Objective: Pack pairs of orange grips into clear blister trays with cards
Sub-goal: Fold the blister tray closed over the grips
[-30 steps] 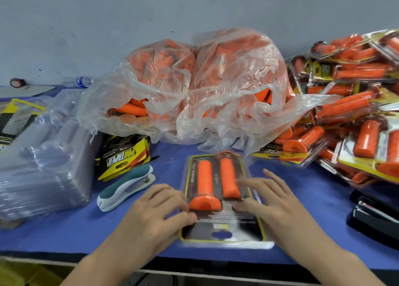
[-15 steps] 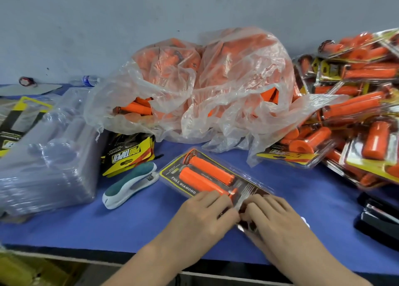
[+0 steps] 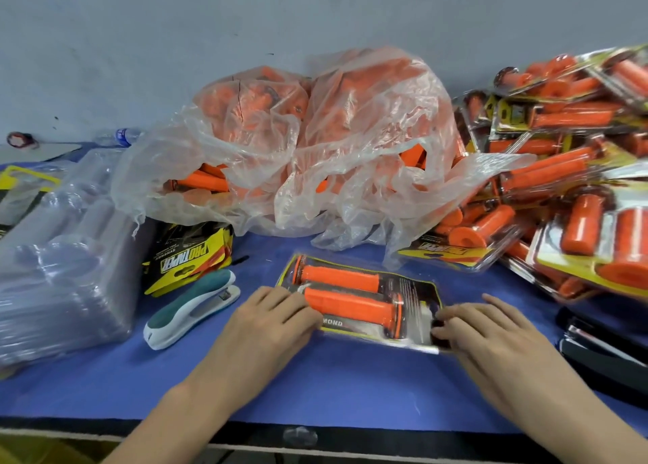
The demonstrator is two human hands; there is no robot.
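Observation:
A clear blister pack (image 3: pixel 361 298) with two orange grips and a black-and-yellow card lies sideways on the blue table (image 3: pixel 315 379). My left hand (image 3: pixel 270 320) rests on its left end, fingers laid over the edge by the nearer grip. My right hand (image 3: pixel 491 330) touches its right end with fingers nearly straight, the tips on the card. A large clear plastic bag (image 3: pixel 315 148) of loose orange grips sits behind the pack.
A stack of empty clear trays (image 3: pixel 52 270) fills the left. Yellow cards (image 3: pixel 189 256) and a teal-and-white stapler (image 3: pixel 193 309) lie beside it. Finished packs (image 3: pixel 568 183) are piled on the right. A black stapler (image 3: pixel 603 344) lies at the right edge.
The pack has turned from lengthwise to sideways across the table. My hands moved apart from its near end to its left and right ends.

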